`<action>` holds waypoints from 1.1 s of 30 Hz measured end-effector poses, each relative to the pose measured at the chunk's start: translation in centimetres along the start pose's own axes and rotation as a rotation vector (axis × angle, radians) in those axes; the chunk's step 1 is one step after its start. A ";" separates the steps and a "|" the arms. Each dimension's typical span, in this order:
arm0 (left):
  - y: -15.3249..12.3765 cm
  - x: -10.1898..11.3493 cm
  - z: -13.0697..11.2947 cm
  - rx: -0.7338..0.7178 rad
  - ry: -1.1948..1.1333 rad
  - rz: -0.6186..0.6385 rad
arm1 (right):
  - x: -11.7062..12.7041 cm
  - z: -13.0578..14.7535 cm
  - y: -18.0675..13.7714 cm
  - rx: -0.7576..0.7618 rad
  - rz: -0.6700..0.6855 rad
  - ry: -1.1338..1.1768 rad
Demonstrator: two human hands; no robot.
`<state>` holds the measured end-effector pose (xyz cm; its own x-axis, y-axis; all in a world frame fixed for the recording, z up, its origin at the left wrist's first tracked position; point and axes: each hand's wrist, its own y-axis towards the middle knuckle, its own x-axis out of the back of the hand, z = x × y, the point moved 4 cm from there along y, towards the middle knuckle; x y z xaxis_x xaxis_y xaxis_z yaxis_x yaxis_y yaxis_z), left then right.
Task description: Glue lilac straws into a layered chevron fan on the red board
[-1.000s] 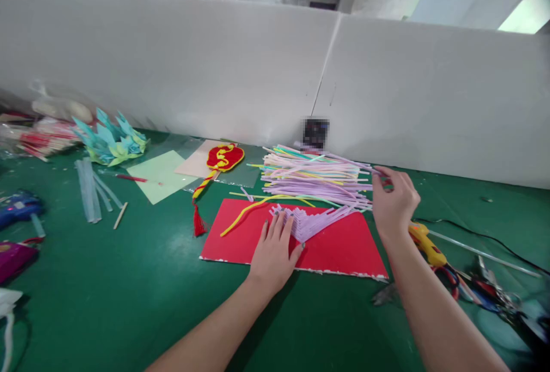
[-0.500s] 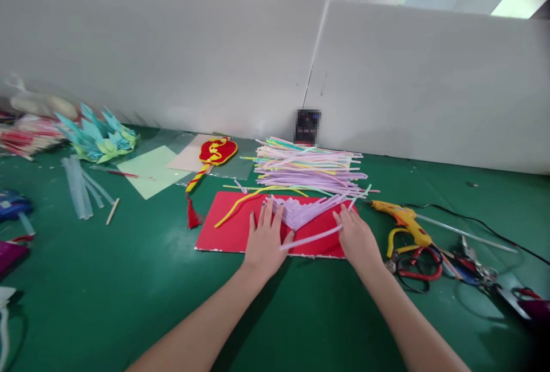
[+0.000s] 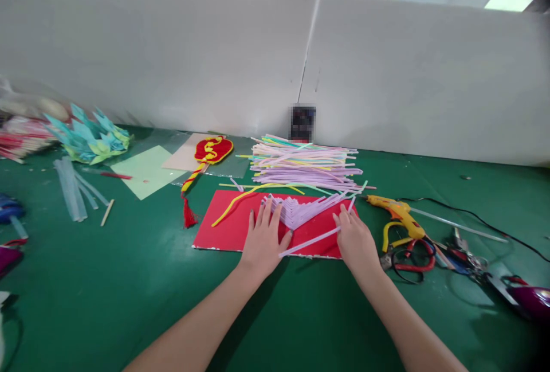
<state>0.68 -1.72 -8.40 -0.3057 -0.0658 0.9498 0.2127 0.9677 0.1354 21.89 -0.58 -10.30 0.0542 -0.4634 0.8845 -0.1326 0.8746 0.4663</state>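
A red board point(image 3: 232, 226) lies before me, with a woven V-shaped piece of lilac pipe cleaners point(image 3: 293, 216) on it. My left hand point(image 3: 264, 237) lies flat with spread fingers, its fingertips on the left edge of the weave. Between the fingers of my right hand point(image 3: 356, 240) is a single lilac pipe cleaner point(image 3: 313, 241), bent at the fingers, with its long part slanting down toward my left thumb. On the board's left a yellow pipe cleaner point(image 3: 234, 207) curves back over its far edge.
Behind the board lies a pile of pastel pipe cleaners point(image 3: 301, 163). A yellow glue gun point(image 3: 397, 211) and red-handled pliers point(image 3: 419, 266) are at right. To the left are a red and yellow fan ornament point(image 3: 213, 150), a green paper sheet point(image 3: 146, 174) and teal folded paper point(image 3: 90, 137).
The long part of the lilac pipe cleaner has swung slightly downward, while its short end now points up beside the right fingers. My left hand stays on the weave. The view shifted slightly.
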 end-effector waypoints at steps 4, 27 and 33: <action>-0.1 0.0 -0.3 -0.002 -0.001 0.015 | 0.3 -0.1 -0.4 -0.002 -0.017 0.027; -0.1 -0.4 -0.2 -0.017 0.000 -0.028 | 2.6 -2.0 -0.7 -0.306 -0.218 0.593; -0.1 -0.3 -0.2 -0.010 0.004 -0.020 | 2.6 -1.1 -1.3 -0.112 -0.138 0.459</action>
<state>0.95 -1.85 -8.62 -0.3066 -0.0863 0.9479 0.2154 0.9637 0.1574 23.33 -2.76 -8.54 0.4981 -0.4876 0.7170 0.0126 0.8309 0.5563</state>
